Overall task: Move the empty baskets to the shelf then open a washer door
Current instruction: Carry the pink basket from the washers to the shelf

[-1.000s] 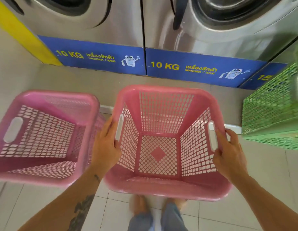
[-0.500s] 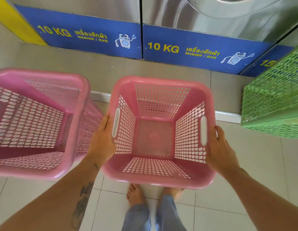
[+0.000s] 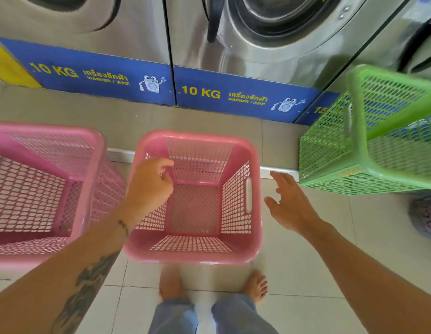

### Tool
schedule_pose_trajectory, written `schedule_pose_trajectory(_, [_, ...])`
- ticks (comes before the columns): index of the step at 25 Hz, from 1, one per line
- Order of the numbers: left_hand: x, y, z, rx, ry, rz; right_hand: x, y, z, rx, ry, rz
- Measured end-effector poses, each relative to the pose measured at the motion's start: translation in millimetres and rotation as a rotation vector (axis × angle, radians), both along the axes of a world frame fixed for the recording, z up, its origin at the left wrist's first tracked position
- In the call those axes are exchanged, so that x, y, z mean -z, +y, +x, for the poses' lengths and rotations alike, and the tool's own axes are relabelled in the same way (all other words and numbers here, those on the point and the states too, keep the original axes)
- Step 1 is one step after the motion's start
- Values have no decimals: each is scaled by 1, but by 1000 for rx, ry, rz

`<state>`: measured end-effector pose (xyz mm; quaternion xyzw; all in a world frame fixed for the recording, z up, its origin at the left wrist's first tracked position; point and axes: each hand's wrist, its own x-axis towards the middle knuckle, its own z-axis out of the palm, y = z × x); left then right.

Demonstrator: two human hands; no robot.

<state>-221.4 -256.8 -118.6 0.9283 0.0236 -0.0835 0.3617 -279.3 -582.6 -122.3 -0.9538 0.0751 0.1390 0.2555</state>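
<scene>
An empty pink basket (image 3: 197,137) stands upright on the tiled floor just in front of my feet. My left hand (image 3: 149,186) hovers over its left rim with the fingers loosely curled, holding nothing. My right hand (image 3: 291,206) is spread open a short way off the basket's right side, not touching it. A second empty pink basket (image 3: 96,165) sits close beside it on the left. Behind them, a steel washer with a round door (image 3: 269,18) is shut, its dark handle on the left of the door.
A green basket (image 3: 330,150) stands to the right, tilted in view, with patterned cloth (image 3: 426,218) on the floor beside it. Another washer (image 3: 89,20) is at the back left. Blue 10 KG panels run along the washers' base. A low step runs behind the baskets.
Both hands held the middle pink basket by its side handles; the basket now rests on the floor and both hands have let go and lifted off it.
</scene>
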Motion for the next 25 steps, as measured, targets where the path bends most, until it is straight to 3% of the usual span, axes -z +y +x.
schedule_pose_trajectory(8, [-55,-174,15,156,-193,-169,-48,-90,17,68,-308,230])
schedule_pose_trajectory(12, [-63,-308,16,148,-193,-207,-77,-201,6,41,-433,250])
schedule_pose_trajectory(18, [-71,-479,37,233,-276,-47,-94,-401,-8,156,-454,120])
schedule_pose_trajectory(25, [-47,-552,82,267,-190,274,-55,-530,11,352,-343,-36])
